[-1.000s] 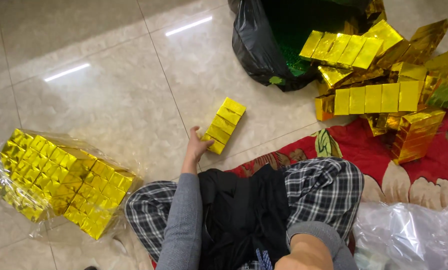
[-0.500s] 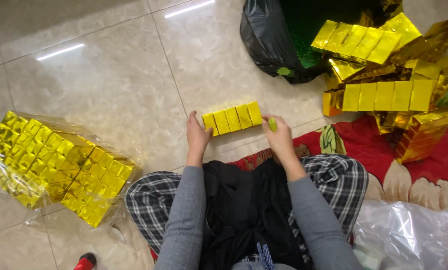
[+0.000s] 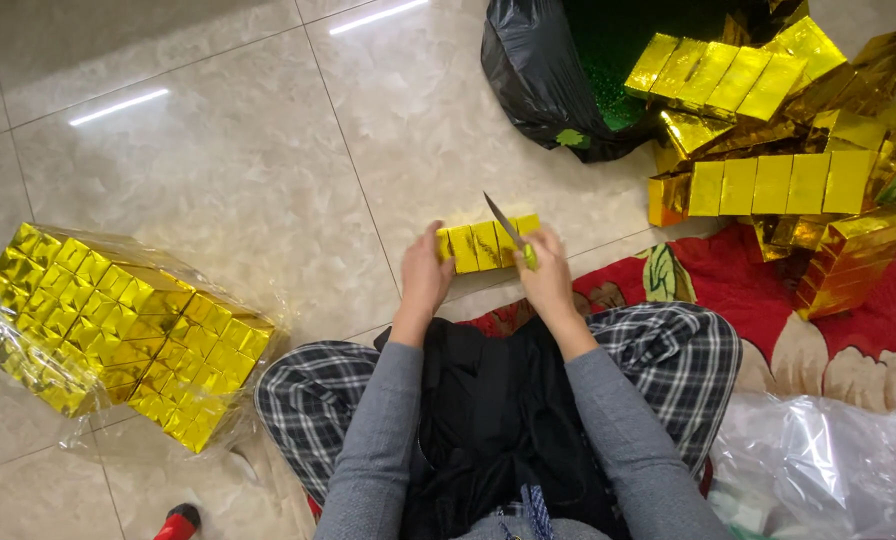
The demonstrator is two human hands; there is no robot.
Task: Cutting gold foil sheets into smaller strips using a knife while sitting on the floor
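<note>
A short row of gold-foil blocks lies on the tiled floor in front of my knees. My left hand holds the row's left end. In my right hand is a small knife with a green handle, its blade slanting up and left over the right part of the row. Whether the blade touches the foil I cannot tell.
A large plastic-wrapped bundle of gold blocks sits on the floor at left. Loose rows of gold blocks pile at upper right beside a black bag. A red patterned mat and clear plastic lie at right.
The row of blocks was turned from slanted to level. My right hand came in beside it, and the knife blade now stands raised over the row.
</note>
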